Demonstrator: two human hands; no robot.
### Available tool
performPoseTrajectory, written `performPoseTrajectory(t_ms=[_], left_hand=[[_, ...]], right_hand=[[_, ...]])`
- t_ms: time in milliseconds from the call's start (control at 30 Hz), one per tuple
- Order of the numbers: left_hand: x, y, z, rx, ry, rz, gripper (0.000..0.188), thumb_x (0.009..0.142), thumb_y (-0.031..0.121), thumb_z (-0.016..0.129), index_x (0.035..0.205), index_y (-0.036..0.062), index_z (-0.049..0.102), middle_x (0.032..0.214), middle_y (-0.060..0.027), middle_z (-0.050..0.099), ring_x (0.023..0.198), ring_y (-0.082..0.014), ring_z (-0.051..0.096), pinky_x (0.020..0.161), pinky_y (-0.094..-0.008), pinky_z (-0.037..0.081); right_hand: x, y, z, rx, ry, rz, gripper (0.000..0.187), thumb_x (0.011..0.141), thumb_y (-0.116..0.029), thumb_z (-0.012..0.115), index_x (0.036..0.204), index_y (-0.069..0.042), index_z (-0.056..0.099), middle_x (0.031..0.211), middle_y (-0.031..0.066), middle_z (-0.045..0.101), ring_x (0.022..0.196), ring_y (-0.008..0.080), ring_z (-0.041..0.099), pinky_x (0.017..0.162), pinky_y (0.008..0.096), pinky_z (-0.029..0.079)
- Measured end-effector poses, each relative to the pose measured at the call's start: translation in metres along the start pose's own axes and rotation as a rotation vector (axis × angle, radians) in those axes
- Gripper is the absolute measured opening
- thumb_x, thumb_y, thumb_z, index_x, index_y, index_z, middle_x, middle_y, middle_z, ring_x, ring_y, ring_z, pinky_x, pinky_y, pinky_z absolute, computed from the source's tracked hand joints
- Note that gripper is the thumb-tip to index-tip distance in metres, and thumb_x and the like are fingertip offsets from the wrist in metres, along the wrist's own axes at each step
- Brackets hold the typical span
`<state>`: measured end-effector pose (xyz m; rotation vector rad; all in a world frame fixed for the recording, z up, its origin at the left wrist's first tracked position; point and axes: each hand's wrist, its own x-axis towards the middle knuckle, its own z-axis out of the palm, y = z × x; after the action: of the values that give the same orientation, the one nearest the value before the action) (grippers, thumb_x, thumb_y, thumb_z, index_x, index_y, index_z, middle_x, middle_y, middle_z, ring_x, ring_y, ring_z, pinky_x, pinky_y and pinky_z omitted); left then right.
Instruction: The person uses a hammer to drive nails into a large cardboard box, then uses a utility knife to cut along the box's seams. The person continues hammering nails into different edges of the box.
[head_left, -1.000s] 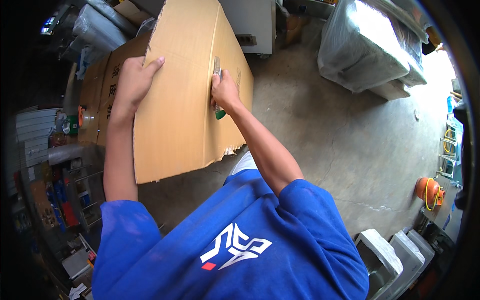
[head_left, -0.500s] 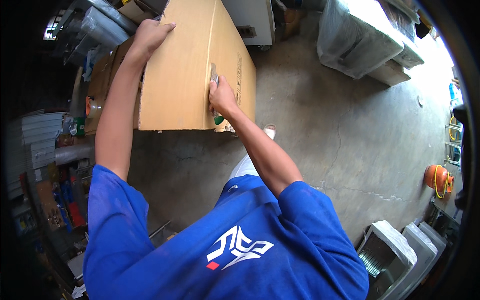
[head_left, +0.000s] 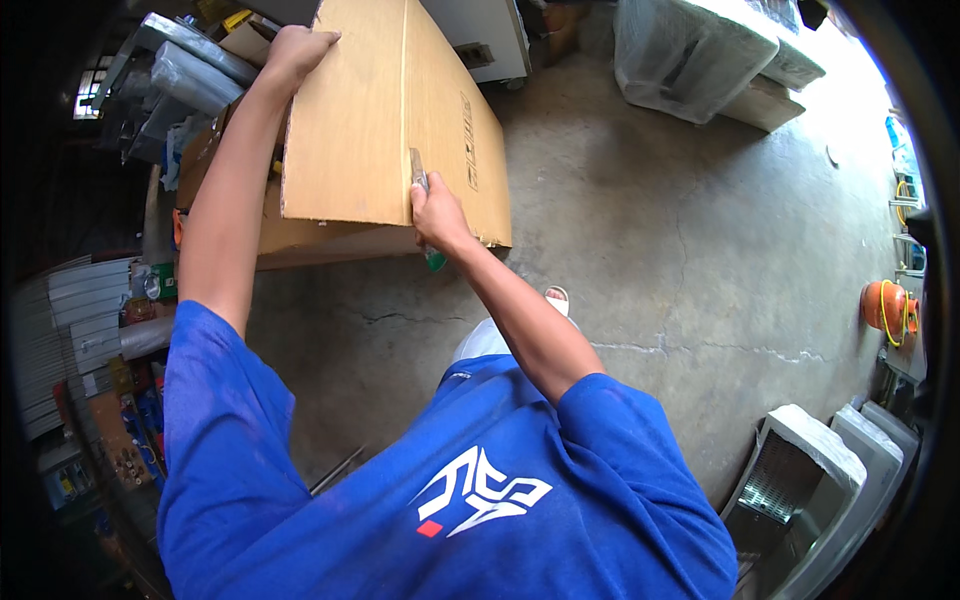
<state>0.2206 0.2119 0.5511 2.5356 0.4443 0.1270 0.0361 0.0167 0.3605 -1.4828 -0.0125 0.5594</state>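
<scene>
A large brown cardboard box [head_left: 350, 140] stands in front of me, its pale fold line running from far to near. My left hand [head_left: 300, 52] is closed over the far part of its left edge, the thumb lying on the face. In my right hand [head_left: 437, 212] is a utility knife [head_left: 418, 168] with a green end that sticks out below the fist. Its metal front part points away from me and lies along the fold close to the near edge. How deep the blade sits in the cardboard cannot be seen.
Plastic-wrapped goods [head_left: 690, 60] stand at the far right. An orange gas cylinder [head_left: 888, 306] with a yellow hose is at the right edge. Metal panels [head_left: 845, 470] lean at lower right. Wrapped rolls [head_left: 195, 75] and tools crowd the left side. Cracked concrete floor [head_left: 640, 270] lies between.
My right hand has drawn the knife toward me along the fold, nearer the box's near edge. My left hand keeps its grip on the left edge. The whole view has shifted slightly.
</scene>
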Motion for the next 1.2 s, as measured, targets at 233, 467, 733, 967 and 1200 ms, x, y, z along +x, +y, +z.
performPoseTrajectory(t_ms=[233,467,733,967,1200], left_hand=[[0.005,0.008,0.001,0.084,0.057,0.026,0.04,0.089,0.021,0.07,0.108,-0.0145,0.065,0.101,-0.022,0.071,0.088,-0.0279,0.071,0.077,-0.0382,0.057],[-0.015,0.038,-0.003,0.087,0.126,0.007,0.044,0.092,0.013,0.061,0.122,-0.0188,0.057,0.125,-0.0313,0.064,0.118,-0.0359,0.063,0.097,-0.0409,0.053],[0.006,0.023,0.005,0.081,0.08,-0.002,0.045,0.099,0.012,0.054,0.133,-0.0175,0.049,0.139,-0.0314,0.053,0.131,-0.0345,0.055,0.107,-0.039,0.049],[-0.035,0.054,-0.001,0.062,-0.009,-0.047,0.046,0.102,0.011,0.046,0.139,-0.0167,0.044,0.144,-0.0319,0.049,0.138,-0.0347,0.047,0.113,-0.0401,0.043],[-0.017,0.039,0.005,0.007,0.047,-0.025,0.038,0.104,0.012,0.045,0.133,-0.0109,0.052,0.135,-0.0277,0.058,0.13,-0.0344,0.055,0.108,-0.0428,0.047]], right_hand=[[-0.006,0.044,0.017,-0.138,0.092,-0.138,0.025,0.103,-0.025,0.05,0.103,0.0,0.048,0.076,0.0255,0.065,0.063,0.0395,0.068,0.062,0.0498,0.053],[-0.028,0.043,0.018,-0.127,0.064,-0.068,0.026,0.103,-0.027,0.05,0.103,-0.002,0.049,0.076,0.023,0.065,0.064,0.0375,0.068,0.062,0.0486,0.053],[-0.052,0.033,0.018,-0.11,0.066,-0.028,0.025,0.103,-0.025,0.05,0.105,0.0,0.049,0.073,0.022,0.064,0.06,0.0363,0.067,0.06,0.0478,0.053],[-0.071,0.021,0.015,-0.08,0.099,0.007,0.024,0.102,-0.023,0.05,0.102,0.0,0.048,0.066,0.0169,0.06,0.048,0.0286,0.062,0.049,0.0436,0.051],[-0.093,0.011,0.02,-0.191,0.122,0.017,0.024,0.102,-0.023,0.05,0.101,0.001,0.049,0.071,0.0201,0.063,0.055,0.0321,0.066,0.053,0.0449,0.053]])
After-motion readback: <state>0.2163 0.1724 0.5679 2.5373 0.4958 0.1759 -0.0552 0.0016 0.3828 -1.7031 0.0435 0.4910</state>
